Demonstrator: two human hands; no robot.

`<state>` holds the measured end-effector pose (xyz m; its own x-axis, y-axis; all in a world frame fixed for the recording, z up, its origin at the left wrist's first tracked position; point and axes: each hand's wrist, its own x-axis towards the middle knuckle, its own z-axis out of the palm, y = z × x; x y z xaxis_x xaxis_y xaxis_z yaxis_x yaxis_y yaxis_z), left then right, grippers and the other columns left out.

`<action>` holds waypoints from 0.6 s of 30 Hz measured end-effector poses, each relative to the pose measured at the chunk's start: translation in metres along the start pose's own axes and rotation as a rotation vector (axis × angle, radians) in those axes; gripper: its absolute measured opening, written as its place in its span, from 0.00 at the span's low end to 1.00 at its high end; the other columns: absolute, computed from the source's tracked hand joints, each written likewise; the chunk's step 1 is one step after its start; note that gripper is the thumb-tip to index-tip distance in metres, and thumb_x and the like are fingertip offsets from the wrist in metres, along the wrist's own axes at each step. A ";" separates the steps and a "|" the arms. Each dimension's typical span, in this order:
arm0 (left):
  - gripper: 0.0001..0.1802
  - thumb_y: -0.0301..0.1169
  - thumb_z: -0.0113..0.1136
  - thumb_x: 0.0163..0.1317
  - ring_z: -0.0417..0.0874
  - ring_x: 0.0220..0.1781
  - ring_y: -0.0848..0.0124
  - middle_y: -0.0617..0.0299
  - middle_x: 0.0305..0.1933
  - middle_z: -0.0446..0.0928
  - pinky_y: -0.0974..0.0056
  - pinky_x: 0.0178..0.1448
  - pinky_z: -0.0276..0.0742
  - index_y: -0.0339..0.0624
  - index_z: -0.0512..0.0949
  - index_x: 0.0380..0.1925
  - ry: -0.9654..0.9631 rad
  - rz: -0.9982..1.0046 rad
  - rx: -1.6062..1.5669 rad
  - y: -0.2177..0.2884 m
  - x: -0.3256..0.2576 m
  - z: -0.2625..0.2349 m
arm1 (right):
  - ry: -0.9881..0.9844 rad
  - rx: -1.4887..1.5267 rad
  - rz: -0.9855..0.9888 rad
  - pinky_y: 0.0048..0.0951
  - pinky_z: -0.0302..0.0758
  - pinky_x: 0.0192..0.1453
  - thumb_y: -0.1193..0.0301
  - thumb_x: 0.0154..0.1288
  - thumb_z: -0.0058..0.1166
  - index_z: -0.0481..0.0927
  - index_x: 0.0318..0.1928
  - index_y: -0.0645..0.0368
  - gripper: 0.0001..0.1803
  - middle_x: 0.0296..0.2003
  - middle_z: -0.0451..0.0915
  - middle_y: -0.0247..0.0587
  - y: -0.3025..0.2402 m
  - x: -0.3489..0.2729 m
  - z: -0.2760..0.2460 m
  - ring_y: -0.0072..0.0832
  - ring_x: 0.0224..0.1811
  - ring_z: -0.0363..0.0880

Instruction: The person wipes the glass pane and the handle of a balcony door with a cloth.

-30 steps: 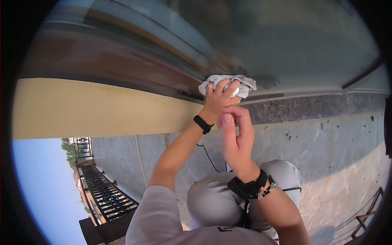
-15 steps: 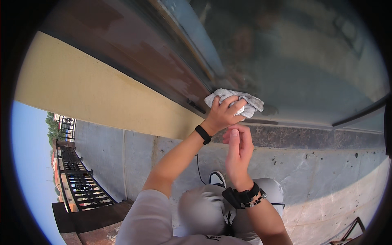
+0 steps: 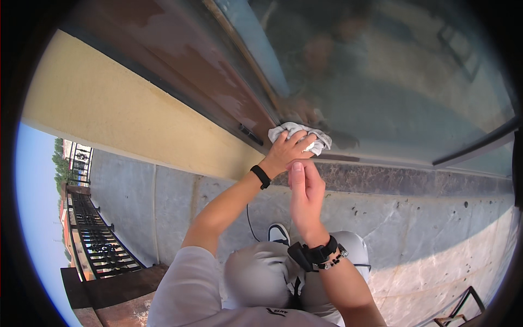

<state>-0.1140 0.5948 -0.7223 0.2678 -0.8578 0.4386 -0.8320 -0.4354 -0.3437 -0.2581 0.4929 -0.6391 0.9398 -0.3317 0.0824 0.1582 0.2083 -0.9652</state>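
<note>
Since the earlier frame, the right end of the grey cloth [image 3: 322,140] has drawn in toward the lower left corner of the glass [image 3: 392,103]. The left hand [image 3: 287,153] clamps the bunched cloth at that corner, fingers bent over it. The right hand [image 3: 306,195] is just beside it, fingers curled; whether they close fully cannot be told. A stone ledge [image 3: 387,179] runs along the glass's lower edge.

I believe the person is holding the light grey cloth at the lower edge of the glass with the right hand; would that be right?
Not quite: the head view shows the left hand, not the right hand, holding the light grey cloth at the lower edge of the glass.
</note>
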 end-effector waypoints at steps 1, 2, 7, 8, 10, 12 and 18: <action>0.04 0.43 0.66 0.56 0.76 0.63 0.66 0.72 0.63 0.79 0.52 0.55 0.65 0.63 0.86 0.30 0.183 -0.022 0.043 -0.006 0.012 -0.011 | 0.033 -0.002 -0.075 0.28 0.71 0.34 0.65 0.83 0.51 0.80 0.39 0.65 0.16 0.26 0.79 0.38 -0.006 0.000 0.005 0.21 0.27 0.70; 0.05 0.38 0.68 0.48 0.77 0.61 0.64 0.72 0.62 0.80 0.50 0.57 0.62 0.60 0.87 0.27 0.286 -0.058 0.030 -0.012 0.023 -0.020 | 0.038 0.005 -0.069 0.28 0.71 0.34 0.65 0.83 0.51 0.80 0.39 0.65 0.16 0.26 0.79 0.38 -0.008 -0.001 0.004 0.21 0.27 0.70; 0.07 0.35 0.74 0.43 0.78 0.59 0.63 0.71 0.60 0.81 0.50 0.54 0.61 0.61 0.84 0.24 0.501 -0.120 0.086 -0.045 0.066 -0.089 | -0.054 -0.065 -0.030 0.27 0.66 0.31 0.64 0.84 0.48 0.75 0.29 0.64 0.23 0.21 0.72 0.34 -0.015 -0.006 0.006 0.19 0.25 0.65; 0.07 0.35 0.74 0.43 0.78 0.59 0.63 0.71 0.60 0.81 0.50 0.54 0.61 0.61 0.84 0.24 0.496 -0.111 0.088 -0.050 0.076 -0.100 | -0.051 -0.055 -0.030 0.27 0.66 0.31 0.64 0.84 0.48 0.75 0.29 0.64 0.23 0.21 0.72 0.34 -0.014 -0.006 0.007 0.19 0.25 0.65; 0.09 0.32 0.75 0.41 0.77 0.59 0.61 0.70 0.59 0.81 0.51 0.55 0.62 0.61 0.83 0.22 0.630 -0.114 0.182 -0.062 0.092 -0.119 | -0.033 -0.047 -0.018 0.34 0.68 0.27 0.62 0.83 0.51 0.75 0.28 0.64 0.24 0.17 0.70 0.45 -0.011 -0.006 0.011 0.34 0.18 0.65; 0.11 0.28 0.74 0.39 0.77 0.58 0.59 0.67 0.59 0.81 0.52 0.58 0.63 0.60 0.83 0.22 0.699 -0.111 0.159 -0.077 0.106 -0.139 | -0.045 -0.043 -0.001 0.36 0.68 0.27 0.61 0.83 0.51 0.75 0.27 0.64 0.24 0.17 0.70 0.46 -0.010 -0.007 0.017 0.37 0.17 0.66; 0.21 0.21 0.78 0.41 0.81 0.57 0.52 0.55 0.59 0.79 0.51 0.58 0.78 0.46 0.88 0.40 0.758 -0.038 0.340 -0.120 0.150 -0.223 | -0.154 -0.073 0.043 0.42 0.68 0.27 0.58 0.81 0.52 0.76 0.27 0.62 0.25 0.17 0.72 0.51 -0.008 -0.017 0.036 0.51 0.19 0.71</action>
<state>-0.0825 0.5792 -0.4304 -0.2081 -0.4773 0.8537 -0.6040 -0.6239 -0.4960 -0.2642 0.5301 -0.6241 0.9814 -0.1779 0.0722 0.0995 0.1499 -0.9837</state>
